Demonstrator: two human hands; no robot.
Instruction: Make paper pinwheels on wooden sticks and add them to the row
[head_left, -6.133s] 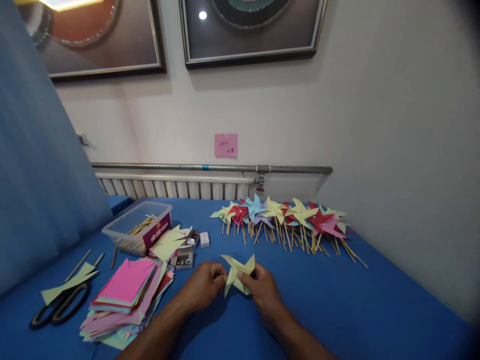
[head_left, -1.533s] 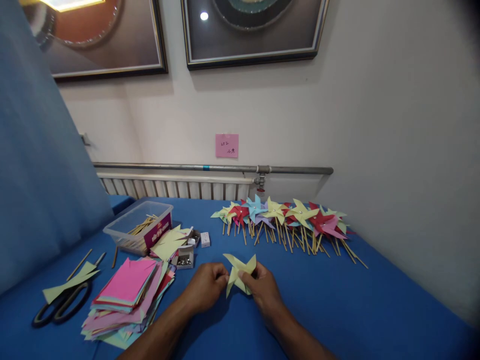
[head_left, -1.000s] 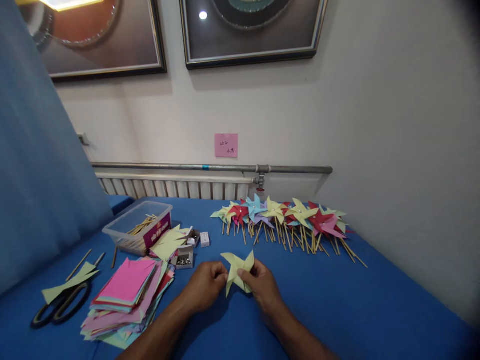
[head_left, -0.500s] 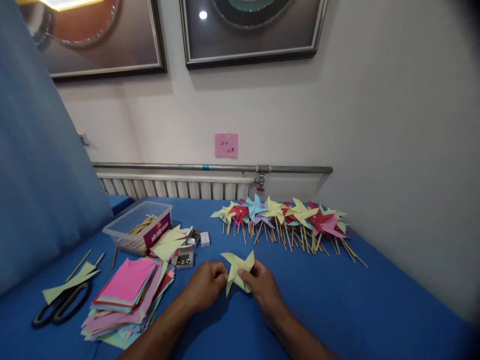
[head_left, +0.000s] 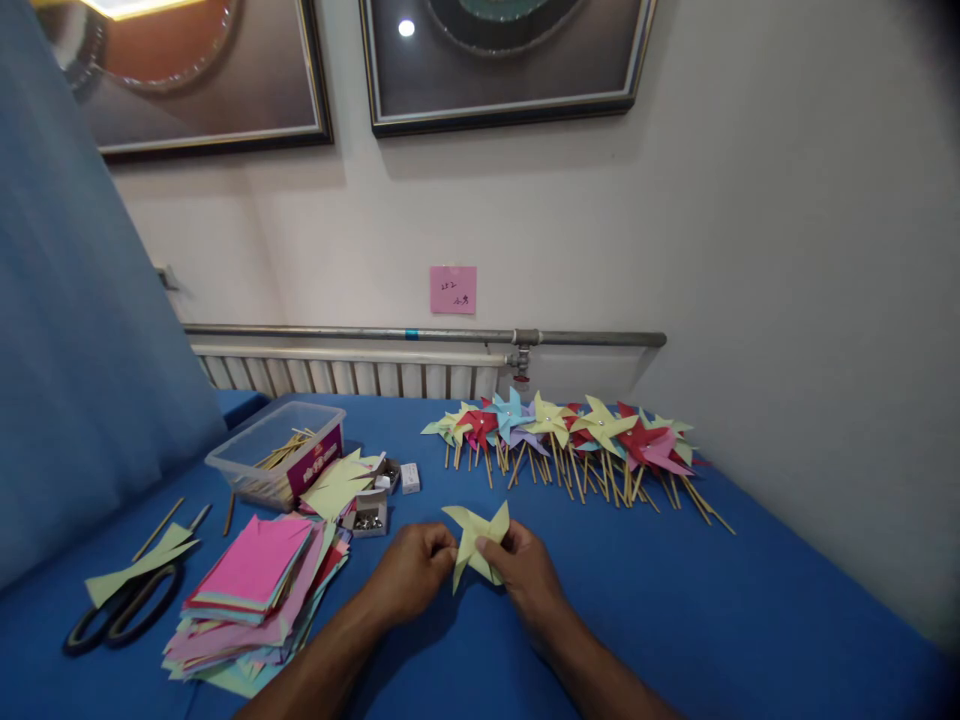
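No real change: left hand (head_left: 411, 570) and right hand (head_left: 521, 570) still have a closed pinch grip on the yellow pinwheel (head_left: 474, 535), near centre of desk (head_left: 675, 600), work ongoing.

One close head-worn view, looking forward and down across the blue table (head_left: 750, 600) toward the wall (head_left: 750, 250)

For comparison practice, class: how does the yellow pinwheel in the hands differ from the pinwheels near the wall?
The yellow pinwheel is pinched between left hand and right hand; the row of pinwheels lies on the table. The yellow pinwheel shows no stick; the row has wooden sticks. It is one colour; the row mixes several. Both are folded paper.
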